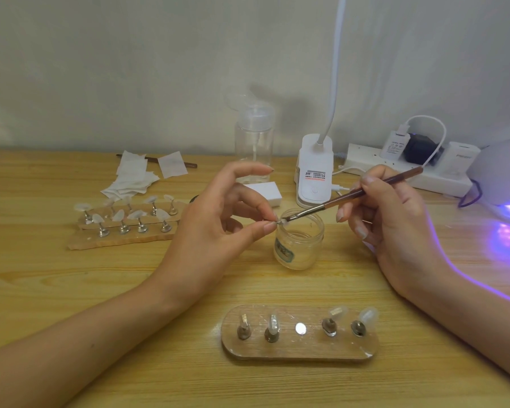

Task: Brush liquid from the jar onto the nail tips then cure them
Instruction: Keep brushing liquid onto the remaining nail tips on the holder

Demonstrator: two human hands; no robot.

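**Brush meets nail tip over the open jar**

The left hand (218, 219) pinches a small nail tip (281, 223) between thumb and fingertip, its other fingers fanned loose, just above the mouth of the jar (299, 245). The right hand (395, 225) grips the brush (357, 193) like a pen, bristles touching the tip. Nearer, a wooden holder (301, 350) carries four pegs (one silver disc bare between them). The curing lamp (507, 178) glows violet at the right edge
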